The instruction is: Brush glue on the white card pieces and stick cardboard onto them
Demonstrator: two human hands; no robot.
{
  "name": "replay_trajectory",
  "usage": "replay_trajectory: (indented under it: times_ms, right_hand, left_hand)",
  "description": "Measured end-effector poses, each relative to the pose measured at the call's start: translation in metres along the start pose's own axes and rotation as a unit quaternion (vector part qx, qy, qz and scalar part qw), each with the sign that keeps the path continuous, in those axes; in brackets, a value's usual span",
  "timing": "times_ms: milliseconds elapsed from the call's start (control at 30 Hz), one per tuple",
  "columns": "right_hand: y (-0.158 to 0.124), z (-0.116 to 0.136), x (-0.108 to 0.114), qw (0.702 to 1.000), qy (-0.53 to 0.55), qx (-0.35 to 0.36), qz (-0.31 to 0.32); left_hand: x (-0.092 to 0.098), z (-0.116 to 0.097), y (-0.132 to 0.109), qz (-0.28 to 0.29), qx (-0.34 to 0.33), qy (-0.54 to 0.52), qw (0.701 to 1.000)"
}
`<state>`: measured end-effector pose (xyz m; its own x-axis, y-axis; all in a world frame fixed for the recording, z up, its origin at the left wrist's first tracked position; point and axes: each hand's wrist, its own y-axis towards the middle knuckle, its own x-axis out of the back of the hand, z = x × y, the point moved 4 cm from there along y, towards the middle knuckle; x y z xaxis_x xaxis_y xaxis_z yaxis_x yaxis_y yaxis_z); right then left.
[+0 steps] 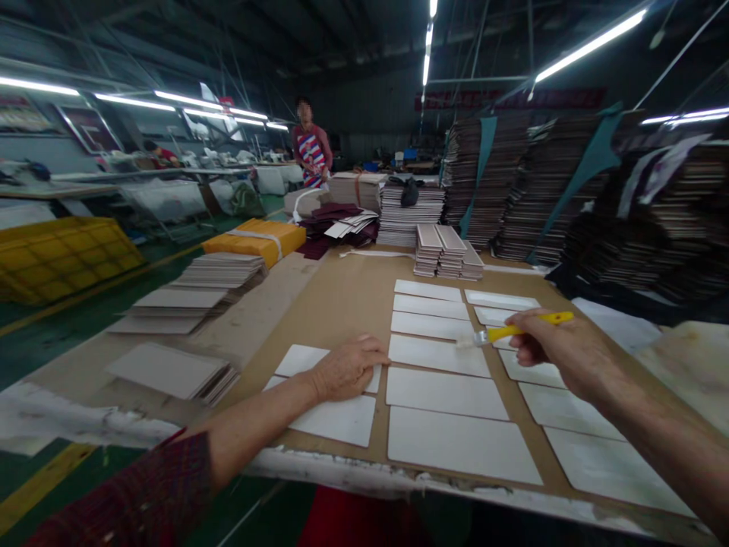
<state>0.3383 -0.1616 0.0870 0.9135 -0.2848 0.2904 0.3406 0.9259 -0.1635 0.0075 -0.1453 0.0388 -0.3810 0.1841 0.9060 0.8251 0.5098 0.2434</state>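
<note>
My right hand (547, 346) is closed round the yellow handle of a flat paintbrush (501, 332). Its pale bristles point left, at a white rectangular board (433, 355) in the middle column. My left hand (350, 368) lies over the boards of the left column, fingers together and lowered, fingertips by the gap next to the middle column. Under and in front of it is another white board (336, 418). More white boards form a right column, among them a board (615, 471) beneath my right forearm, which hides part of that column.
Grey board stacks (171, 368) lie on the table's left side, near a yellow bundle (256, 237). Small board stacks (447, 251) stand behind the columns. Tall dark stacks (524, 182) rise at the back right. Beyond the table stands a person (311, 148) in a striped apron.
</note>
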Motion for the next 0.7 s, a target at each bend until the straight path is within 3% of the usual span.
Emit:
replay_trajectory:
  times_ms: [200,333,500,700]
  right_hand:
    - [-0.012,0.017,-0.081,0.992,0.083,-0.050,0.085]
    - [-0.009,0.006,-0.111,0.991,0.059,-0.053,0.106]
    - [-0.003,-0.002,-0.106,0.993,0.008,-0.041,0.112]
    - [0.001,-0.008,-0.059,0.994,-0.072,-0.041,0.075]
  left_hand:
    - [0.002,-0.003,0.001,0.006,0.003,0.007,1.000]
    - [0.003,-0.003,0.001,0.008,0.004,0.010,1.000]
    - [0.002,-0.002,0.001,0.005,0.006,0.003,1.000]
    - [0.002,-0.003,0.000,0.000,0.007,0.003,1.000]
